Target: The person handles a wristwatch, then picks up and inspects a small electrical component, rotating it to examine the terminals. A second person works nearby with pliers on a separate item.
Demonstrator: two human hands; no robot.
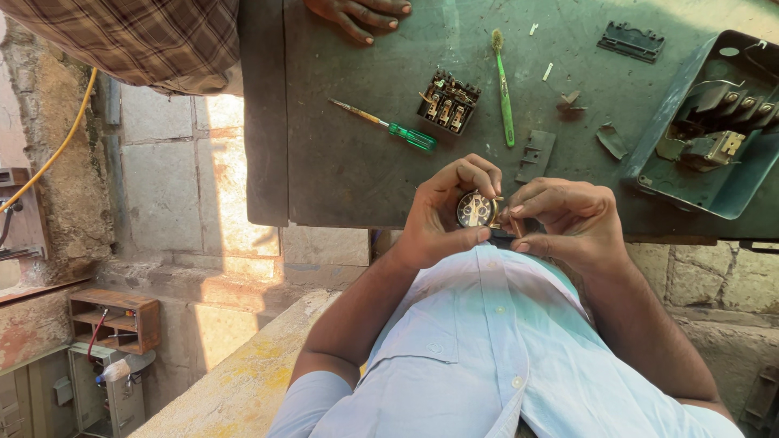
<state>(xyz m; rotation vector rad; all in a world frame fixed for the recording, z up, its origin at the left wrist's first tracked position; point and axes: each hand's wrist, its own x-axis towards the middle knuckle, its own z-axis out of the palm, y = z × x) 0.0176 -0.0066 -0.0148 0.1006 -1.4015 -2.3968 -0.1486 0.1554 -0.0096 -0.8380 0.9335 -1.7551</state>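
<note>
My left hand (442,217) is closed around a small round black part with brass contacts (475,210), held just over the near edge of the dark workbench (341,162). My right hand (564,221) pinches the brass tab on the part's right side with thumb and fingertips. Both hands sit close to my light blue shirt.
On the bench lie a green-handled screwdriver (389,127), a black terminal block with brass contacts (448,103), a green toothbrush (504,91), small dark plastic plates (535,155), and an open teal metal switch box (710,130). Another person's hand (361,12) rests at the far edge.
</note>
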